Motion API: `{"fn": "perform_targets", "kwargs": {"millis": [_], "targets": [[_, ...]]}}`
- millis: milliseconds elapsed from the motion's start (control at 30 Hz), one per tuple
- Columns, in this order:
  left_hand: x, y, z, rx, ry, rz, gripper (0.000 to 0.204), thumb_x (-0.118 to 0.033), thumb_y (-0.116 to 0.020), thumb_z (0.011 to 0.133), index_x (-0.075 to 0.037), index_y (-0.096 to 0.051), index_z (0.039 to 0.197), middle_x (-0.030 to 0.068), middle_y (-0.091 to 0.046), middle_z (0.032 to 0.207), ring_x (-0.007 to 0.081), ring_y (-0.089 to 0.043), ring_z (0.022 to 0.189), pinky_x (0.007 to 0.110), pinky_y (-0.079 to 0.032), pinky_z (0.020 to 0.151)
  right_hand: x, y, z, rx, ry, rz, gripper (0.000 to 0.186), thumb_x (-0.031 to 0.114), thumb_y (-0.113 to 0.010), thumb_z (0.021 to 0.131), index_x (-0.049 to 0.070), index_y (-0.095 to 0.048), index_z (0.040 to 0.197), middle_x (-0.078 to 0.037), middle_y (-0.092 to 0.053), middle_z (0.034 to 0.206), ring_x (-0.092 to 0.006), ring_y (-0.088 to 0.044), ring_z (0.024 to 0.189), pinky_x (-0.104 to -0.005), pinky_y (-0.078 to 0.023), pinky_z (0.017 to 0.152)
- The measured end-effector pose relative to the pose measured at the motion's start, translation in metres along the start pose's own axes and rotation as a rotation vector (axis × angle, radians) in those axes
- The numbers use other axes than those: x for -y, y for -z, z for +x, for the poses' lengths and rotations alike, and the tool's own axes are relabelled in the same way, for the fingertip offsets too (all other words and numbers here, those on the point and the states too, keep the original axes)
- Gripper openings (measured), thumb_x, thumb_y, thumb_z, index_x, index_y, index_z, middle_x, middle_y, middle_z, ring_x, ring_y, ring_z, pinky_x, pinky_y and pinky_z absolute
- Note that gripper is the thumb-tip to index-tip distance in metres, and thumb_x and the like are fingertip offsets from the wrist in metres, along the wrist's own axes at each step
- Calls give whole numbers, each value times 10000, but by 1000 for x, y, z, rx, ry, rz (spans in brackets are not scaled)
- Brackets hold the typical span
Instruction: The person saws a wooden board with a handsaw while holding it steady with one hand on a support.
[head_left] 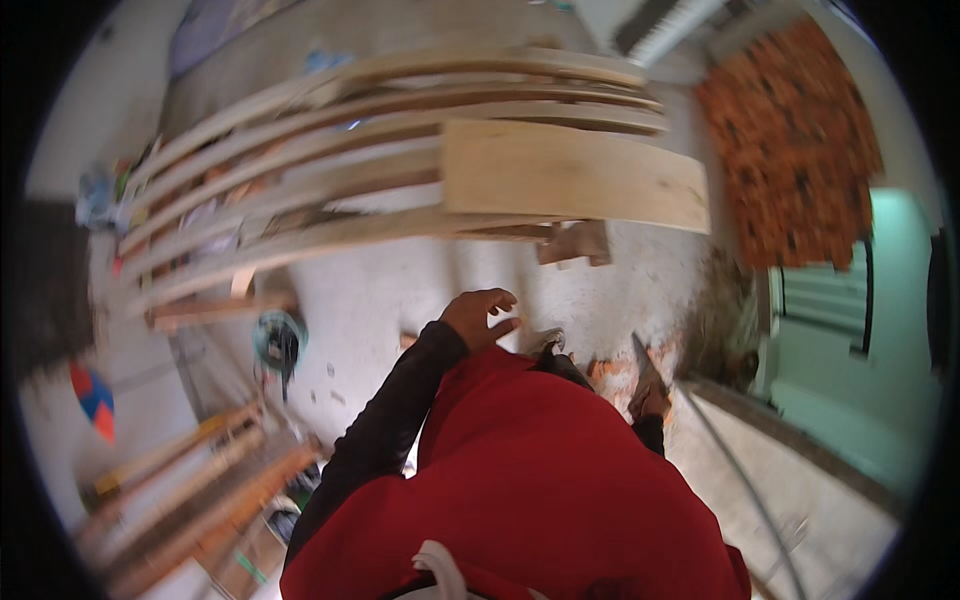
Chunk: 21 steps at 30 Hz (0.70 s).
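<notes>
In front of my red top, my left hand (485, 316) hangs over the floor with thumb and fingers curved and apart, nothing between them. Off to my right side, my right hand (656, 402) is closed around the handle end of a handsaw (644, 362). Its dark, tapering blade points away from me; the picture is blurred there. Ahead of both hands lies a flat pale wooden board (575, 172), resting across several long timber slats (390, 100). Neither hand touches the board or the slats.
A teal bucket (279, 340) with dark things in it stands left on the floor. More timber (210, 490) lies lower left. Stacked red bricks (790, 140) rise at the far right, near a green-lit doorway (840, 290). A thin dark cable or rod (740, 465) runs at right.
</notes>
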<state>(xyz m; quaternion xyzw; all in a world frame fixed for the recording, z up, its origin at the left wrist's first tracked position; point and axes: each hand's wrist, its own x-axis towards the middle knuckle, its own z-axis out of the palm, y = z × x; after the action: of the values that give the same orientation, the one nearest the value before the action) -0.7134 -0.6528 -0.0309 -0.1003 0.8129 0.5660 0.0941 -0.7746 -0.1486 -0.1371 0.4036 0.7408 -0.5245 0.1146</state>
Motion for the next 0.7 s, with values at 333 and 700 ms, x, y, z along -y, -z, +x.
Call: {"fn": "perform_targets", "kwargs": {"millis": [333, 700], "targets": [[-178, -69, 212, -171, -690, 478, 812, -502, -810, 720, -81, -507, 1345, 204, -557, 1332, 372, -526, 1232, 455, -419, 1034, 139, -3, -85, 22, 546, 530, 149, 157, -641, 898, 32, -603, 826, -1, -542, 605, -93, -498, 486, -246, -394, 452], [-179, -138, 352, -292, 42, 982, 864, -643, -553, 866, -106, -348, 1511, 152, -369, 1533, 348, -403, 1396, 586, -109, 1203, 177, 34, -87, 408, 773, 370, 115, 111, -713, 864, 27, -638, 839, 0, -559, 707, -99, -503, 658, -276, -409, 598]]}}
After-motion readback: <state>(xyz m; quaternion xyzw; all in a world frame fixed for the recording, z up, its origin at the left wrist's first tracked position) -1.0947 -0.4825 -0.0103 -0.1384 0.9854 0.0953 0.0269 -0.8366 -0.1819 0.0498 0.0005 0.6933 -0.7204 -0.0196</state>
